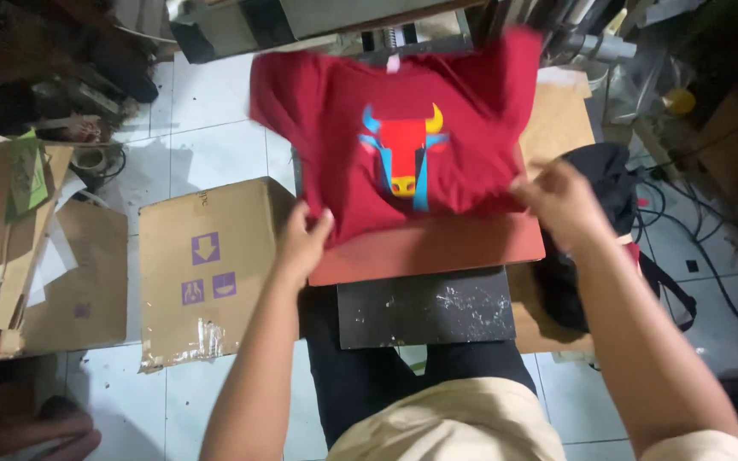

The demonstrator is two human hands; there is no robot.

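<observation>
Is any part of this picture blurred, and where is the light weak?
In the head view, the right hand and the upper edge of the red cotton T-shirt with a bull print are motion-blurred; the left hand looks sharper; the corners are dark, while the white floor tiles are brightly lit.

A cardboard box point(205, 269) with purple arrow symbols stands on the white tiled floor point(207, 141) at centre left. Flattened cardboard point(79, 277) lies just beside it at the left edge. A black bag point(595, 183) rests at centre right, near dark cables point(685, 230) on the floor.
</observation>
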